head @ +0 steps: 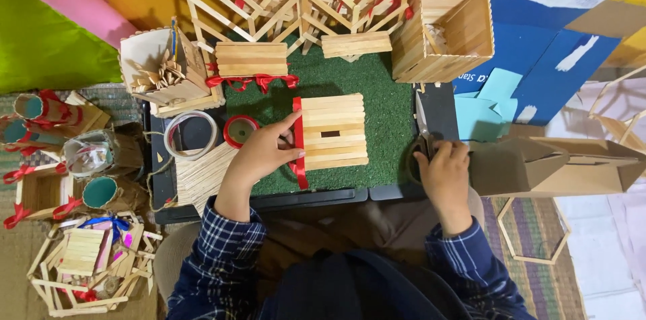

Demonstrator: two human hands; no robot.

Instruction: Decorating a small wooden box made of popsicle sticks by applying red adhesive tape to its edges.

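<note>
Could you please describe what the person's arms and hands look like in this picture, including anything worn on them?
Both hands, the left hand and the right hand, are bare, with no gloves; no rings or watch are visible. Both arms wear long sleeves of dark navy plaid with thin white lines, ending in cuffs at the wrists.

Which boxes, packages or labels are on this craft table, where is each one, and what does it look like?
Blue cardboard sheet: top right, flat, white torn patches, small white print.
Brown cardboard box: right of the right hand, lying on its side, plain.
Wooden stick box: top centre-right, open, unmarked.
No screens or signs.
</note>
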